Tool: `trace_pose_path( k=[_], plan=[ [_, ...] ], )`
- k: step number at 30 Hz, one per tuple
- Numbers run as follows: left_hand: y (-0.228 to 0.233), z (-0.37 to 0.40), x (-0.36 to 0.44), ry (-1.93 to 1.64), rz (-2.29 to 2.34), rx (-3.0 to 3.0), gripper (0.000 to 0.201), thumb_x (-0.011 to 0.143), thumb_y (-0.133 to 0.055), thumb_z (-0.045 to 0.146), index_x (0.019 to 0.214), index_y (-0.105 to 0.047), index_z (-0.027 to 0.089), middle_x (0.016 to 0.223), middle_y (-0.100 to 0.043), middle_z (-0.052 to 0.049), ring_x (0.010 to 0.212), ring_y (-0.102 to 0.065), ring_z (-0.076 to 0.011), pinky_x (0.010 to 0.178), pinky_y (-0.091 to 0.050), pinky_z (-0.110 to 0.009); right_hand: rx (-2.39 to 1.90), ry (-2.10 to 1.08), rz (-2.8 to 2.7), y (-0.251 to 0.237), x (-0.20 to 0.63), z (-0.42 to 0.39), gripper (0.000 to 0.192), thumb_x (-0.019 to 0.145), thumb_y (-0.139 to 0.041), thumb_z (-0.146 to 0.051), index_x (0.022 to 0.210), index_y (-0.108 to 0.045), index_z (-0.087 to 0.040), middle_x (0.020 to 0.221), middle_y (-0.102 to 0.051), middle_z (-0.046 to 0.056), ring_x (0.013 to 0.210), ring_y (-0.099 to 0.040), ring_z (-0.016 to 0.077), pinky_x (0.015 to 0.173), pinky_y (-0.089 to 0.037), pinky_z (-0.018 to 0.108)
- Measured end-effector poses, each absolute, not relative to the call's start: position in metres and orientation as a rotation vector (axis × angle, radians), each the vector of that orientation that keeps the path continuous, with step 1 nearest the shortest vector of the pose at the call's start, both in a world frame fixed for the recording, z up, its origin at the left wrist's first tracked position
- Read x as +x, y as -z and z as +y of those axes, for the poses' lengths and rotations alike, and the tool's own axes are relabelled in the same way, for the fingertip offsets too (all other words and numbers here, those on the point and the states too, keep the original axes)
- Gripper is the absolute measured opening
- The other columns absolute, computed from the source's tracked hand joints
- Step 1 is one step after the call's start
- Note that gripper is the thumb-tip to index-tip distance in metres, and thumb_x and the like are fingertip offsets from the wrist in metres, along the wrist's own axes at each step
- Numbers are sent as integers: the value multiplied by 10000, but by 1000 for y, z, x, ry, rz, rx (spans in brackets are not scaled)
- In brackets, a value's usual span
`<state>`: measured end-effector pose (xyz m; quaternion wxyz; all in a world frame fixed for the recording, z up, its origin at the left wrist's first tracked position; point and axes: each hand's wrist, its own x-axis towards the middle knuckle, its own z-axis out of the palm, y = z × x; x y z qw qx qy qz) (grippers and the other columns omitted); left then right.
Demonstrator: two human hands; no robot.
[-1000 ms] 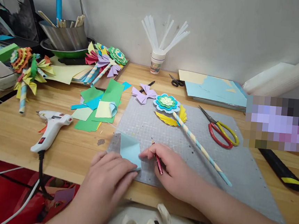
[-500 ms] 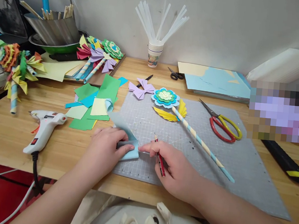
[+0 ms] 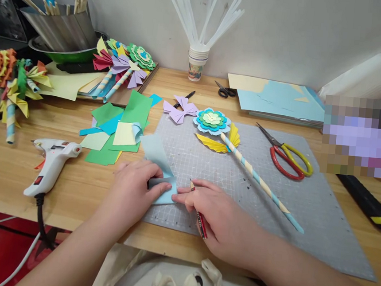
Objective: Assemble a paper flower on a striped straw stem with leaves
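A strip of light blue paper [image 3: 158, 151], folded over at its near end, lies on the grey cutting mat [image 3: 255, 237]. My left hand [image 3: 138, 180] grips the folded part, thumb on top. In my right hand [image 3: 216, 212] a red and black pencil [image 3: 200, 224] is tucked between the fingers, its tip pointing away from me. The right fingertips touch the right edge of the folded paper. Beyond the hands lies a paper flower [image 3: 211, 121] on a striped stem [image 3: 262, 182] with yellow pleated leaves [image 3: 212, 142]. A lilac paper bow shape [image 3: 180, 111] is beside it.
Red and yellow handled scissors [image 3: 291, 158] lie on the mat's right. At left are a white glue gun [image 3: 53, 164] with its cord and green paper pieces [image 3: 131, 111]. A paper cup [image 3: 196, 65] with white sticks and small black scissors [image 3: 226, 91] stand farther back.
My right hand has shifted slightly toward me along the paper's edge, and the pencil has tilted back with it. My left hand keeps its hold. The camera view has moved slightly.
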<state>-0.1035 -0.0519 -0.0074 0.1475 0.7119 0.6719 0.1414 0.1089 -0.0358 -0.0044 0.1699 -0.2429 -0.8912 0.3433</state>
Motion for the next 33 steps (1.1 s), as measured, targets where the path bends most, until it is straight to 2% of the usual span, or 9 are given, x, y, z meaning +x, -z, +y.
trace_pose_path(
  k=[5, 13, 19, 33],
  plan=[
    [6, -53, -103, -404, 1928, 2046, 184, 811, -625, 354, 711, -577, 208, 738, -630, 9, 703, -535, -189, 698, -313, -342, -706, -969, -2554, 4, 109, -35, 431, 741, -390, 18, 1096, -526, -183, 990, -670, 61, 1057, -615, 168, 1099, -331, 443],
    [7, -52, -104, -425, 1912, 2050, 178, 808, -635, 338, 701, -572, 210, 723, -620, 11, 713, -540, -194, 688, -312, -343, -579, -802, -2618, 9, 112, -40, 330, 759, -421, -17, 1030, -527, -172, 1159, -675, 109, 1171, -567, 199, 1115, -313, 461],
    [7, -53, -102, -465, 1922, 1974, 178, 830, -599, 334, 713, -569, 203, 786, -604, 4, 735, -548, -193, 695, -333, -345, -558, -714, -2696, 11, 109, -43, 260, 802, -428, -47, 995, -571, -146, 1160, -678, 137, 1186, -562, 226, 1115, -307, 460],
    [9, -53, -102, -505, 1949, 1987, 148, 831, -556, 296, 716, -525, 208, 835, -542, -14, 826, -530, -206, 687, -361, -334, -565, -664, -2738, 11, 110, -45, 288, 825, -420, -68, 1052, -574, -156, 1166, -677, 146, 1220, -538, 223, 1102, -324, 478]
  ],
)
